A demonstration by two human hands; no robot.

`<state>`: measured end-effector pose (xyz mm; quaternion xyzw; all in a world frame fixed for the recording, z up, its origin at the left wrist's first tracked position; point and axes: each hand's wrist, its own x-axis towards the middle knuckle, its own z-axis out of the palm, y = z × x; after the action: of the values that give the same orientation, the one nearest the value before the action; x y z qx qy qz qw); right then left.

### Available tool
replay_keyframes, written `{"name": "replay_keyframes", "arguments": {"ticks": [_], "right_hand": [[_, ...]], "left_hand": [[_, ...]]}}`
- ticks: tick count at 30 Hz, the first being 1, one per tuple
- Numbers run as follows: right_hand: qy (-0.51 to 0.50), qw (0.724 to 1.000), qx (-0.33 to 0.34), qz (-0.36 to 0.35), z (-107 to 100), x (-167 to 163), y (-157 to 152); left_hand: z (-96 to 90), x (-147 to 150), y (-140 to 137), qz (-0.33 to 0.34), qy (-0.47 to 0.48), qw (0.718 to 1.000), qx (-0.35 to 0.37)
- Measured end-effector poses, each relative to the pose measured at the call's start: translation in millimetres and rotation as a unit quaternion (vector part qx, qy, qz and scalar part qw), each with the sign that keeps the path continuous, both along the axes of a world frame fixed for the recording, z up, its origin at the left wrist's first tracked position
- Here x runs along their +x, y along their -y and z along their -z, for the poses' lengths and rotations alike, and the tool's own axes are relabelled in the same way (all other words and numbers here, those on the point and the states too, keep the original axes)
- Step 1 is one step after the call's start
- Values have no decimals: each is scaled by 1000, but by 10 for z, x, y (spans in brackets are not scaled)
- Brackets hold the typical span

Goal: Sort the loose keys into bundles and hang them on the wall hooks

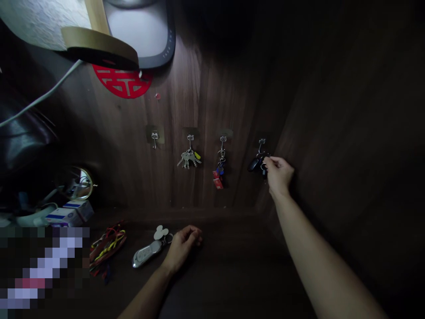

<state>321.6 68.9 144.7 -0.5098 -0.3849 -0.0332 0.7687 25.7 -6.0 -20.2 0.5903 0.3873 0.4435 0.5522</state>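
Note:
On the right, my right hand [280, 175] pinches a bunch of keys with a black car key fob [255, 164]. The bunch is at the rightmost wall hook [262, 142], and its upper ring appears to be on the hook. My fingers hide part of the bunch. My left hand [182, 247] rests on the dark shelf with its fingers curled in, and nothing shows in them. Just left of it lies a grey remote-like fob [146, 254] with a ring and a white mouse-head-shaped tag [161, 232].
Silver keys [188, 159] and a key ring with red tags [218, 179] hang from the middle hooks. The leftmost hook [154, 139] is bare. Coloured cords [108, 246], small boxes [69, 213], a round mirror [79, 183] and a lamp base [99, 46] are at the left.

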Motion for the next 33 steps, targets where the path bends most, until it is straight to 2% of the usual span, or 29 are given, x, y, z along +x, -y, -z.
{"name": "replay_keyframes", "arguments": {"ticks": [5,9,13,18,22,27,33], "right_hand": [[60,996,-57,26,-87,108,-99],[97,987,-112,60,-82,104,-83],[106,985,-113,75,19,83,-69],[80,993,-79,21,273,51,-54],[36,996,-80,-33,531,22,4],[-20,992,-101,-74,829,-93,155],[-16,980,-154,-125,1165,-392,414]], "left_hand": [[8,3,-13,-1,12,1000,-10],[-9,5,-11,-5,19,1000,-11],[-2,7,-18,-9,30,999,-13],[2,1,-20,-18,28,999,-17],[-24,-3,-3,-17,21,1000,-12],[-25,-4,8,-16,23,1000,-6],[19,-19,4,-16,8,1000,5]]}}
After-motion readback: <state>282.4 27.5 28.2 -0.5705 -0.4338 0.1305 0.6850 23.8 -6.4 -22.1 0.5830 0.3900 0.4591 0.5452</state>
